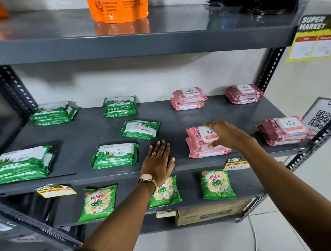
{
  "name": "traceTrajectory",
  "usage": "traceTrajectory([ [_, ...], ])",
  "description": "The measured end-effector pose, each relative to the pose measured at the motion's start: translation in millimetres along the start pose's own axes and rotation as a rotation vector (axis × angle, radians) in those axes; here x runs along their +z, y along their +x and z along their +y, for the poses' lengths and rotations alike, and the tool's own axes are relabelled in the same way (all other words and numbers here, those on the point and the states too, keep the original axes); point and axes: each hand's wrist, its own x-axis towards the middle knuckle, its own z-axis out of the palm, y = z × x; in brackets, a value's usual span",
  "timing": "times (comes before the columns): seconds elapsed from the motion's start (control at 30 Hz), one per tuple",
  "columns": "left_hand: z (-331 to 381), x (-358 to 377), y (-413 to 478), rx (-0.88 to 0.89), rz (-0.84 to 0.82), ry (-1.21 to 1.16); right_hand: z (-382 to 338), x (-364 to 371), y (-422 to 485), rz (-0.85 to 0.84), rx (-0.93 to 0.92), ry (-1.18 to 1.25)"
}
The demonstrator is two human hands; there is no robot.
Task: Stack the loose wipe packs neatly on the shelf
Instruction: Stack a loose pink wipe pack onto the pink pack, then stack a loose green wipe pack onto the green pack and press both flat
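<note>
Pink Kara wipe packs (206, 141) sit stacked near the grey shelf (92, 132) front; her right hand (225, 134) curls loosely over them, left hand (158, 162) flat, open, empty beside a loose green Origami pack (139, 129)

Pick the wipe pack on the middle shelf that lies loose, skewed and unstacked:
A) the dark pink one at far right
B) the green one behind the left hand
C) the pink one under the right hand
B: the green pack lies single and skewed, just beyond the left hand.
</note>
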Motion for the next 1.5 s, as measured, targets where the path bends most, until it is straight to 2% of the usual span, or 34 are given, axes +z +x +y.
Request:
traceTrajectory([
  [0.2,1.2,-3.3,-0.3,-0.005,-0.035,0.000,-4.3,-2.3,-4.2,-0.019,0.016,-0.010],
  [0.33,4.3,-11.2,2.6,-0.019,-0.135,-0.012,-4.2,-1.3,-7.1,-0.039,0.029,-0.067],
  [0.4,3.8,-28.7,8.7,-0.016,-0.188,-0.008,-7.1,2.0,-6.8,0.039,-0.010,-0.111],
  [0.43,2.2,-40.4,12.9,0.012,-0.155,0.003,-12.9,4.3,-7.9,0.109,-0.028,-0.073],
  [0.5,-6.5,-63.8,24.4,0.110,0.021,0.058,-36.2,10.8,-11.4,0.248,-0.034,0.086],
  [0.57,-22.2,-82.1,37.9,0.152,0.149,0.134,-64.2,25.9,-11.2,0.329,-0.045,0.233],
  [0.6,-31.3,-88.8,43.7,0.137,0.160,0.147,-77.1,35.7,-8.6,0.340,-0.067,0.265],
  [0.63,-40.7,-94.2,49.4,0.101,0.124,0.145,-87.9,48.3,-2.0,0.329,-0.087,0.276],
  [0.7,-58.2,-99.4,61.5,0.040,-0.070,0.170,-103.4,77.4,15.1,0.264,-0.083,0.279],
  [0.8,-79.3,-94.5,77.5,0.042,-0.283,0.265,-116.7,120.7,33.6,0.154,-0.008,0.226],
  [1.0,-97.0,-86.0,99.5,0.034,-0.441,0.196,-116.1,150.3,42.1,0.168,0.027,0.024],
  [1.17,-102.8,-89.0,113.7,-0.023,-0.474,0.051,-114.9,153.9,44.5,0.170,0.027,-0.008],
  [1.3,-108.8,-109.5,113.3,0.035,-0.435,0.088,-114.6,154.5,44.9,0.181,0.024,-0.013],
  [1.5,-117.2,-156.6,77.7,0.021,-0.427,0.042,-115.1,155.4,44.4,0.187,0.027,-0.012],
])
